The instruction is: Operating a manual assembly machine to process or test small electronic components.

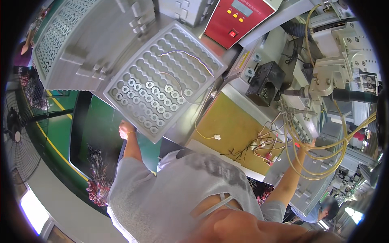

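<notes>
- Head view: the left hand is bent with its fingers curled, just beyond the near-left edge of the grey tray; whether it grips anything cannot be told. A thin yellow band circles its wrist.
- The right hand reaches up to the pale metal block under the machine, partly behind looping yellow tubes; its fingertips are hidden, so what they pinch or touch cannot be told.
- The tray lies tilted in view, left of the brown work mat. Metal ring-shaped parts sit in the pockets nearer the person, with bare pockets farther off; thin wires trail across it.
- On the mat, a small white connector ends one wire, and a tangle of dark and pale wires lies toward the right hand.
- Behind the mat stand an open black box and a red control box.
- Around the room: stacked trays, a fan, green floor with yellow lines, and other people at both sides.
</notes>
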`<action>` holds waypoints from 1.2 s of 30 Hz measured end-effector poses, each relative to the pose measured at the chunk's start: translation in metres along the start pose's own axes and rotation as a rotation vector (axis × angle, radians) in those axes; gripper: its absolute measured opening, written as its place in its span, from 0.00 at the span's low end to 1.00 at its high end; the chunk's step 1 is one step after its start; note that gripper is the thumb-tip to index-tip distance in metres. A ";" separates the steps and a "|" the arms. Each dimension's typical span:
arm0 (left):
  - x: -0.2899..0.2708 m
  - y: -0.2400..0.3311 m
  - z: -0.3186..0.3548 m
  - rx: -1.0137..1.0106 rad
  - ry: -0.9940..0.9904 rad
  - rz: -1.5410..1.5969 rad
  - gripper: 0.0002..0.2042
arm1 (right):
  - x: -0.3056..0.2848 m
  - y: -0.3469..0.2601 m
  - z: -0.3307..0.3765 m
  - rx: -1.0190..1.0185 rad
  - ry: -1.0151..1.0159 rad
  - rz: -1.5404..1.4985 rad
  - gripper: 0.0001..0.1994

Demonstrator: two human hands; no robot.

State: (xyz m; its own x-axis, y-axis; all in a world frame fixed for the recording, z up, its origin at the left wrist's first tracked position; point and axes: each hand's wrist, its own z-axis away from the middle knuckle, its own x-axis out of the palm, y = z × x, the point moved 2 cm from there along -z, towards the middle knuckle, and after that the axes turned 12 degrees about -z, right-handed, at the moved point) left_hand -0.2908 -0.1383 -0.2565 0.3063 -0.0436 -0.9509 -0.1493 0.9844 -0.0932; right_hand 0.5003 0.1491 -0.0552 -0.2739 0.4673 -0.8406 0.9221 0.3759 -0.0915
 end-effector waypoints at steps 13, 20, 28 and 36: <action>0.000 -0.002 -0.001 0.009 -0.037 0.001 0.25 | 0.002 -0.015 -0.008 0.149 0.044 0.007 0.14; 0.018 0.007 -0.011 0.069 -0.027 -0.024 0.25 | 0.009 0.085 0.046 -0.097 -0.282 0.658 0.24; 0.014 -0.003 -0.009 0.090 -0.032 0.001 0.24 | 0.007 0.005 0.000 0.328 0.058 0.078 0.18; 0.004 -0.001 0.000 0.051 0.019 0.020 0.20 | 0.020 0.070 0.030 0.283 0.214 -0.488 0.18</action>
State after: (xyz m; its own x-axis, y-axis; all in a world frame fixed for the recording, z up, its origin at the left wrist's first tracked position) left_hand -0.2894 -0.1392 -0.2597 0.2861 -0.0270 -0.9578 -0.1070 0.9925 -0.0599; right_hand 0.5675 0.1610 -0.0944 -0.7059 0.4558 -0.5421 0.7046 0.3741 -0.6030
